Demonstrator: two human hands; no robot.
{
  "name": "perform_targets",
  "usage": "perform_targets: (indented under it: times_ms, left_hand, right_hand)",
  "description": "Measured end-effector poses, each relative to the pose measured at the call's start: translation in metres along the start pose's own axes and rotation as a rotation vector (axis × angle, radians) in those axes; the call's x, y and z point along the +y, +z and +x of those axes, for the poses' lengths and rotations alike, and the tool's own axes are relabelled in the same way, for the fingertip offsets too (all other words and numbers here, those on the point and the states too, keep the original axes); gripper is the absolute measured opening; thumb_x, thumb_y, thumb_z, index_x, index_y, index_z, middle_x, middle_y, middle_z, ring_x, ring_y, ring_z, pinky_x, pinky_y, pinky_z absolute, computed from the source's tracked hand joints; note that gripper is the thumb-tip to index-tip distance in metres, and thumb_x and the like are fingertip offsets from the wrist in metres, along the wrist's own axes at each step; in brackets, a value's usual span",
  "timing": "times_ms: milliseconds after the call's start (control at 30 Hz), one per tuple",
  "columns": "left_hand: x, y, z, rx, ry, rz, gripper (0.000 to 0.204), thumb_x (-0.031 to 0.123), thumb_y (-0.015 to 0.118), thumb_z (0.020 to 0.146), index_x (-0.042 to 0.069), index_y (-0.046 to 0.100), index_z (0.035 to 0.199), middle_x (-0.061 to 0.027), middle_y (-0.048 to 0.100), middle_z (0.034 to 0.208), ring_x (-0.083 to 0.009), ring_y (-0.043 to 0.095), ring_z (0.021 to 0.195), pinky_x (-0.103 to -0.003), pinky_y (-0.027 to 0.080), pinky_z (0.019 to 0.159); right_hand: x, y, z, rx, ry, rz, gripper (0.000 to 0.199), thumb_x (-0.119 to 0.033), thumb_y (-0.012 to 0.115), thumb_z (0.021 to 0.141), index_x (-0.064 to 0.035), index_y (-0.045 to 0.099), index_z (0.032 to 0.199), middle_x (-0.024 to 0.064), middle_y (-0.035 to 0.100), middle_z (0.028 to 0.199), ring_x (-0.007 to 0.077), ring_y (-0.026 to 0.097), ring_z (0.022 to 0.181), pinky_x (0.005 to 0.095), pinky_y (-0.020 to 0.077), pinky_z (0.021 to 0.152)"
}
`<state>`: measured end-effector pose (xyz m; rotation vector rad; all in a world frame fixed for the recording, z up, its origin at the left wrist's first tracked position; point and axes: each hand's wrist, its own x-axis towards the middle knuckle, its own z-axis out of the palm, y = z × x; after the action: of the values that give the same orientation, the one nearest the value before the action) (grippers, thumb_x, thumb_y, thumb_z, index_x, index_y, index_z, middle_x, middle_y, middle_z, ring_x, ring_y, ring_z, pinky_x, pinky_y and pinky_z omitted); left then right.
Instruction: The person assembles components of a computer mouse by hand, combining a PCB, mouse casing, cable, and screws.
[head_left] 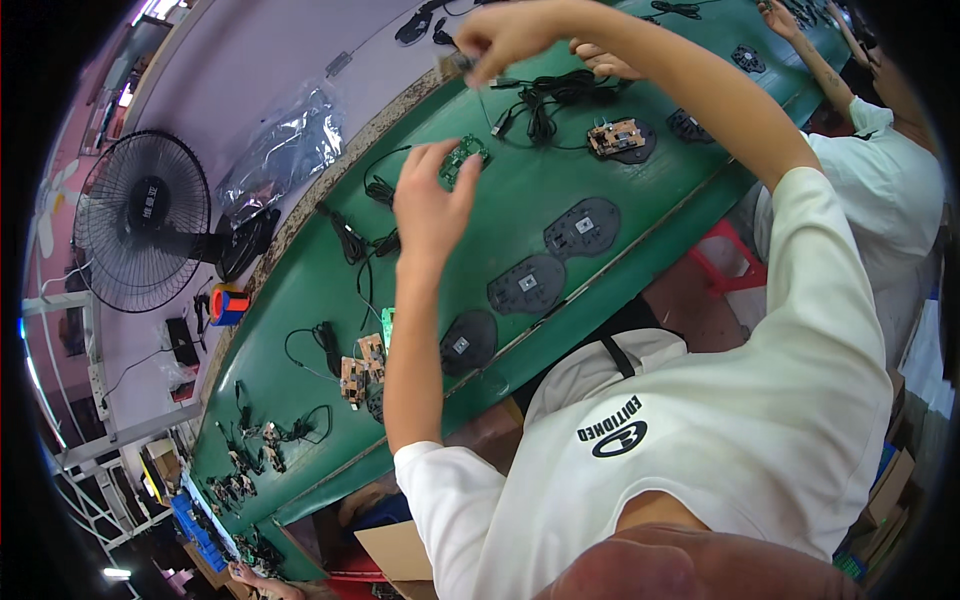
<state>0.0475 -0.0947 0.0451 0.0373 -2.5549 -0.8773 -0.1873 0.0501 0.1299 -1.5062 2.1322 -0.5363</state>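
Board in the air, cable coming to it.
Left hand pinches a small green board above the green belt; right hand grips a cable end just beyond it, not yet joined, I judge. 4 dark mouse bases lie bare, 1 base carries a board. Coiled cables crowd the reach; a fan stands left.

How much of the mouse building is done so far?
Early. Done: dark base plates lie along the green belt, one base with a board fitted. In hand: left hand holds a green circuit board; right hand pinches a small part. Left: the bare bases, and loose boards with cables.
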Motion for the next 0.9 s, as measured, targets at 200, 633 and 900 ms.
perform_targets:
  times_ms: [200, 633, 900]
  left_hand:
    - [0.011, 0.058, 0.061, 0.042, -0.059, -0.458, 0.071, 0.031, 0.081, 0.082, -0.001, 0.052, 0.138, -0.0152, 0.062, 0.128, -0.0233, 0.061, 0.112, -0.038, 0.050, 0.091]
    - [0.019, 0.022, 0.037, -0.017, -0.123, -0.586, 0.033, 0.006, 0.065, 0.091, 0.000, 0.062, 0.123, 0.0005, 0.061, 0.093, -0.0081, 0.057, 0.085, -0.024, 0.046, 0.078]
    - [0.003, -0.039, -0.057, -0.330, -0.306, -0.178, 0.035, 0.009, 0.062, 0.085, 0.001, 0.063, 0.119, -0.0047, 0.061, 0.075, -0.0148, 0.061, 0.069, -0.029, 0.046, 0.063]
  right_hand:
    - [-0.059, -0.083, -0.016, 0.729, -0.055, 0.441, 0.014, -0.014, 0.070, 0.084, -0.0019, 0.063, 0.084, 0.0098, 0.065, 0.070, 0.0113, 0.052, 0.051, 0.0265, 0.0404, 0.044]
    - [-0.092, -0.080, -0.082, 0.835, -0.308, 0.758, 0.017, -0.008, 0.057, 0.094, -0.0004, 0.055, 0.110, 0.0146, 0.066, 0.089, 0.0149, 0.059, 0.065, 0.0281, 0.0502, 0.054]
    - [-0.010, 0.117, -0.126, 0.314, -0.041, 0.751, 0.008, -0.011, 0.063, 0.093, -0.0041, 0.060, 0.097, 0.0033, 0.067, 0.094, 0.0113, 0.061, 0.089, 0.0276, 0.0491, 0.081]
